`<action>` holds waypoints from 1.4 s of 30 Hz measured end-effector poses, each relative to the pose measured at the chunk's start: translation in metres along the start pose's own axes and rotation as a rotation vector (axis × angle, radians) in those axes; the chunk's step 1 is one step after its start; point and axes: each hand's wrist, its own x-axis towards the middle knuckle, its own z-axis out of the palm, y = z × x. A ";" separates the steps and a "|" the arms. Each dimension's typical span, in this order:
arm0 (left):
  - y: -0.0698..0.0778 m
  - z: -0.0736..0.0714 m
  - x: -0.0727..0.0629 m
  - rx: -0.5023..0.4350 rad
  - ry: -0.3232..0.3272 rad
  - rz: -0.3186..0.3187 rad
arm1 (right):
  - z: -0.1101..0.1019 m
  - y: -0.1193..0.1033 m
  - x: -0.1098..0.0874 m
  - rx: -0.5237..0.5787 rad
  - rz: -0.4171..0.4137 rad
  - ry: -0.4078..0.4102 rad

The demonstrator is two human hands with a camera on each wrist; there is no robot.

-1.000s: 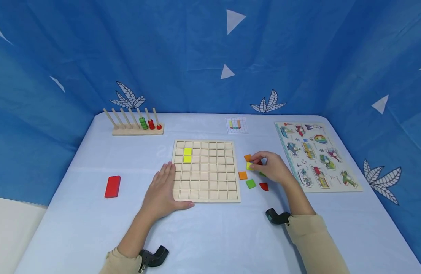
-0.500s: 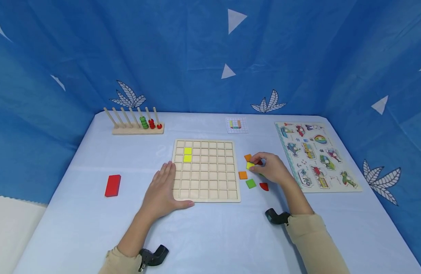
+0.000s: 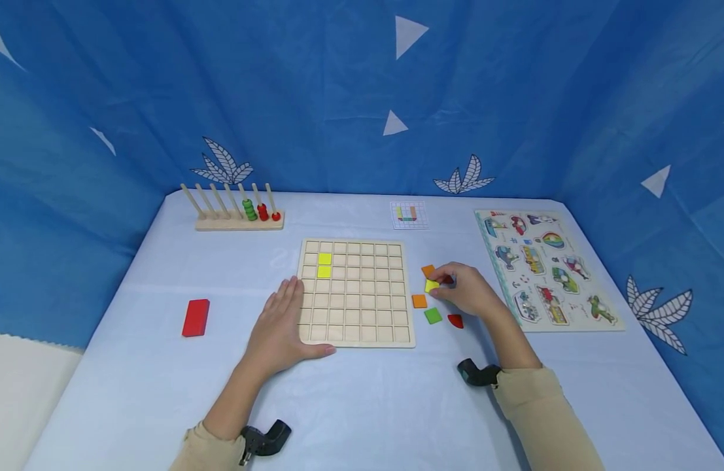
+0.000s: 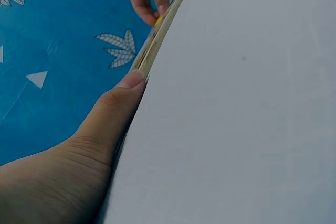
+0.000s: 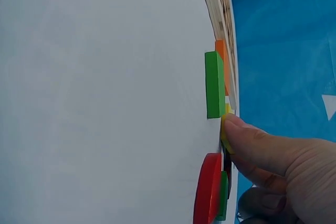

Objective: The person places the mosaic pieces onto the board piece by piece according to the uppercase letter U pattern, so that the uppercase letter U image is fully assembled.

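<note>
My left hand (image 3: 279, 330) rests along the left edge of a wooden grid board (image 3: 360, 316), fingers straight and thumb at the front corner. In the left wrist view the thumb (image 4: 113, 108) touches the board's side. Two yellow square tiles (image 3: 324, 265) sit one in front of the other in cells at the board's upper left. Right of the board, my right hand (image 3: 469, 291) pinches another yellow tile (image 3: 431, 286) between thumb and fingers, low over the table. Around it lie orange tiles (image 3: 419, 301), a green tile (image 3: 433, 316) and a red rounded piece (image 3: 455, 321). Other pieces are partly hidden under the hand.
A bead rack (image 3: 239, 224) with green and red beads stands at the back left. A small pattern card (image 3: 409, 224) lies behind the board. At the right is a picture puzzle (image 3: 544, 271); at the left, a red block (image 3: 195, 318). Blue curtains border the table.
</note>
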 end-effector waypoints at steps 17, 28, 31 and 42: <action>-0.002 0.000 0.001 0.012 -0.001 -0.006 | 0.002 -0.001 0.001 0.061 -0.061 0.026; -0.001 -0.002 0.000 0.008 -0.009 -0.007 | 0.014 -0.039 0.013 0.153 -0.116 -0.037; -0.001 -0.003 0.000 0.009 -0.017 -0.011 | 0.024 -0.050 0.019 0.146 -0.140 -0.054; -0.001 -0.003 -0.001 0.014 -0.024 -0.004 | 0.064 -0.094 0.035 0.136 -0.198 -0.073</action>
